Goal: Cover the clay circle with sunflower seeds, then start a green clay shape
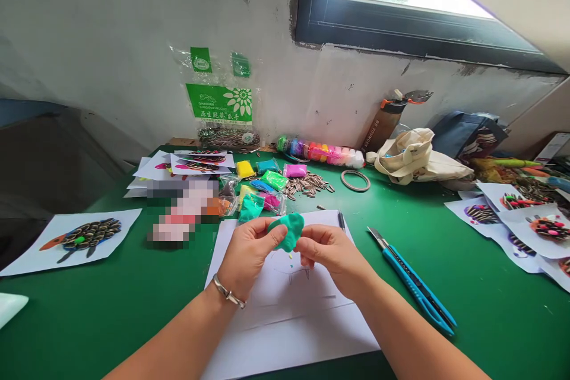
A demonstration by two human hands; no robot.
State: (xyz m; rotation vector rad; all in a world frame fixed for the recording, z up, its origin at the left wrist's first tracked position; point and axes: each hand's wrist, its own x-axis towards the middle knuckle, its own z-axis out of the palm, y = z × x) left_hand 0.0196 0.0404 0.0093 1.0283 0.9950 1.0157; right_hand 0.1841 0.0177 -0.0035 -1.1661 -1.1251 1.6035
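A pixelated patch (182, 217) blots out whatever lies on the bench (445, 237) there. Faint pencil marks on the white sheet (307, 332) (partly under the left hand (247, 255) and right hand (332, 252)) are unreadable. Fingers (274, 236) cover the lower part of the teal clay lump (290, 228). The left edge crops a white object (9, 309).

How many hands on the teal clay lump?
2. Left hand pinches the teal clay lump from the left, right hand from the right. No other hands visible.
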